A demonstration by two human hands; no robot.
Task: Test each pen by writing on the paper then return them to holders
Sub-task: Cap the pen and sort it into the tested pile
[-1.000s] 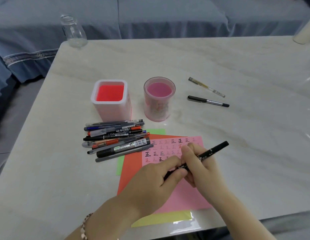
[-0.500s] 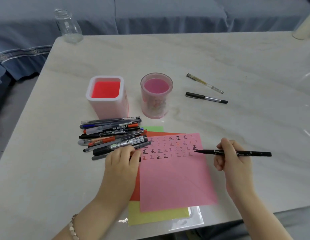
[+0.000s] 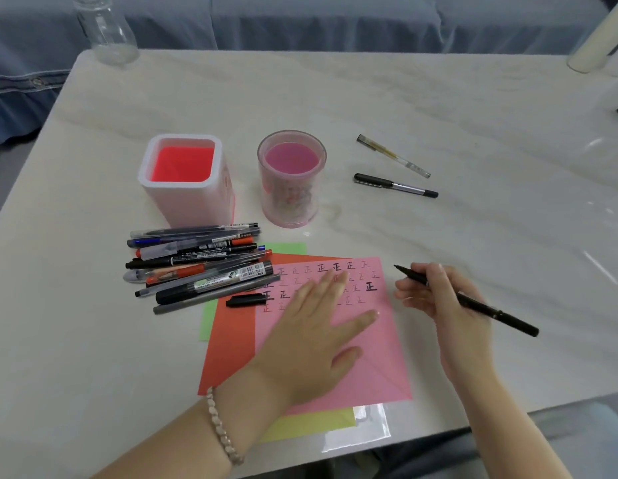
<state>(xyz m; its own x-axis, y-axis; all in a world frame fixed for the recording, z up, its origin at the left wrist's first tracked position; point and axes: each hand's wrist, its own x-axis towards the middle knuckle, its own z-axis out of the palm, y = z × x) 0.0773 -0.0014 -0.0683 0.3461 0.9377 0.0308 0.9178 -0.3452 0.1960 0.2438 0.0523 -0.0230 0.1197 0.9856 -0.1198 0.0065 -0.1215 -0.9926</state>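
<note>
My left hand (image 3: 314,326) lies flat on the pink paper (image 3: 376,361), fingers straight, covering part of the written marks. My right hand (image 3: 439,302) grips an uncapped black pen (image 3: 487,307) just right of the paper, with the tip pointing left above the table. The pen's black cap (image 3: 246,300) lies on the orange sheet beside the pile of several pens (image 3: 197,267). Behind the pile stand a square white holder (image 3: 183,181) with a red inside and a round pink holder (image 3: 291,178); neither has a pen in it.
Two more pens lie at the right back: a clear gold one (image 3: 392,155) and a black-and-silver one (image 3: 395,184). A glass bottle (image 3: 105,29) stands at the table's far left corner. Green, orange and yellow sheets lie under the pink paper. The table's near edge runs just below the sheets.
My left hand moved from the pen pile onto the pink paper and left the black cap on the orange sheet. My right hand drew the pen's tip off the paper to the right.
</note>
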